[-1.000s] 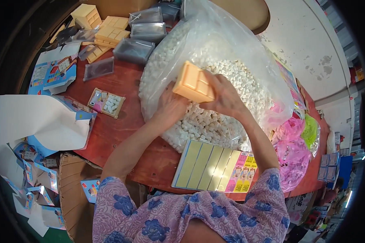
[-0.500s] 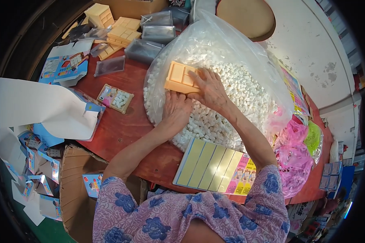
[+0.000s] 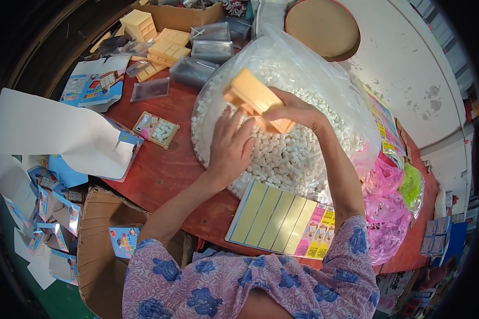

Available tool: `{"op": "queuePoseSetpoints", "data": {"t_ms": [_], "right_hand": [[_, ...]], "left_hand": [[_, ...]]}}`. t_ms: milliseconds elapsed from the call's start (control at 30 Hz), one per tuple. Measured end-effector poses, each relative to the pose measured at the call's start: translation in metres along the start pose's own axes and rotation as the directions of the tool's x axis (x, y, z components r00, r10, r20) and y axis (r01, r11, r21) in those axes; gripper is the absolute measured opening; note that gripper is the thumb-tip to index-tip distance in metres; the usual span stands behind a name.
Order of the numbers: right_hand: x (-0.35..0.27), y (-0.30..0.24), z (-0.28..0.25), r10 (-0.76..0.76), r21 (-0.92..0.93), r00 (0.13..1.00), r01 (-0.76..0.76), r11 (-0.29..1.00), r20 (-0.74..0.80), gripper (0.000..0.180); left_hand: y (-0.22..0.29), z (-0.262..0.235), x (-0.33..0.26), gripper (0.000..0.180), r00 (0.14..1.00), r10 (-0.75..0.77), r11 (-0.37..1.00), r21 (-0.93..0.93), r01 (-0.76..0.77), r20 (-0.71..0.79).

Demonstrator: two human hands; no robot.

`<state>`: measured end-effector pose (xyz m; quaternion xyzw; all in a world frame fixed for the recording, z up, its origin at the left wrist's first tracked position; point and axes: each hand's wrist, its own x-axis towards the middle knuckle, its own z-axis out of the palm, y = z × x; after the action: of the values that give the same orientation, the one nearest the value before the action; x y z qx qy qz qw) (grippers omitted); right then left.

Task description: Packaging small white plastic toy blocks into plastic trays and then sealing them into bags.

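Note:
My right hand (image 3: 299, 112) grips a pale orange compartmented plastic tray (image 3: 255, 98) by its right side, thumb on the near edge. The tray is tilted above a large clear plastic bag (image 3: 282, 48) full of small white cube-like pieces (image 3: 282, 165). My left hand (image 3: 230, 143) is open just below and left of the tray, fingers spread over the bag's left part and holding nothing that shows. Left of the bag, a small filled tray (image 3: 156, 129) with white pieces and a printed part lies on the red table (image 3: 170, 181).
Stacked orange trays (image 3: 168, 49) and clear grey plastic boxes (image 3: 194, 72) stand at the back left. A label sheet (image 3: 277, 218) lies near the front edge. Pink bags (image 3: 383, 212) sit right; folded printed cartons (image 3: 98, 82) left. A cardboard box (image 3: 104, 234) stands below the table's left edge.
The orange tray has been lifted and tipped by my right hand, away from the pieces. My left hand has come off it, its fingers opening out. The view has shifted slightly.

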<state>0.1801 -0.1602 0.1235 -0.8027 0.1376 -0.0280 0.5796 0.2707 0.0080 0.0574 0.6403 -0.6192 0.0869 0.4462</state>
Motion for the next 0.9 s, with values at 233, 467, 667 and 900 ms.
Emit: {"op": "queuePoseSetpoints", "data": {"t_ms": [233,467,667,900], "right_hand": [[0.024,0.053,0.038,0.204,0.138,0.978,-0.196,0.971,-0.047,0.035],[-0.005,0.032,0.066,-0.419,-0.758,0.832,-0.002,0.652,-0.363,0.018],[-0.014,0.039,0.122,-0.379,-0.835,0.878,-0.040,0.549,-0.291,0.010],[-0.003,0.033,0.105,-0.358,-0.917,0.904,-0.084,0.389,-0.235,0.007]], "left_hand": [[-0.036,0.016,-0.016,0.042,0.993,-0.113,0.965,0.243,0.100,0.042],[-0.041,0.033,-0.009,0.037,0.980,-0.181,0.940,0.278,0.198,-0.086],[-0.040,0.006,0.020,0.029,0.966,-0.233,0.970,0.095,0.223,0.113],[-0.033,-0.013,0.026,0.031,0.921,-0.272,0.948,0.243,0.206,0.280]]}}
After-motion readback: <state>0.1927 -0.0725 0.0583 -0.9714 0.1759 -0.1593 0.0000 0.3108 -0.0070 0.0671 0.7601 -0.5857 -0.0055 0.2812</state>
